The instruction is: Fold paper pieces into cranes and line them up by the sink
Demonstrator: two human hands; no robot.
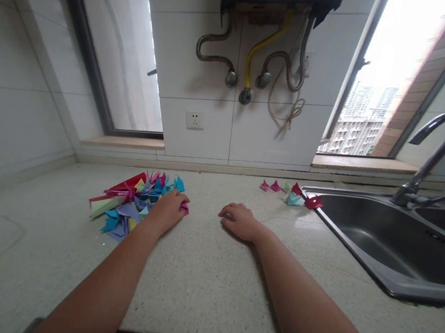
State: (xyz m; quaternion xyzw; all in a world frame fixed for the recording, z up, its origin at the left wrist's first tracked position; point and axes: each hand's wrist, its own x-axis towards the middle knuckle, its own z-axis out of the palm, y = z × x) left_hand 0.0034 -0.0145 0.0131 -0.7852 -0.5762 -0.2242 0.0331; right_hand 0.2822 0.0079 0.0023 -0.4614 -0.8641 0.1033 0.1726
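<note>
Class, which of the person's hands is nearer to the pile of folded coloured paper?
Left. The left hand rests on the edge of the paper pile; the right hand lies on the bare countertop, apart from it.

Both my forearms extend forward and converge slightly, bare to the elbow. My left hand rests palm down at the near right edge of the heap of folded paper pieces, fingers curled loosely onto that edge; whether they pinch a piece cannot be determined. My right hand lies palm down to the right of the heap, well apart from it, fingers curled under in a loose fist, knuckles up, holding nothing visible. Both wrists are straight and low.
</note>
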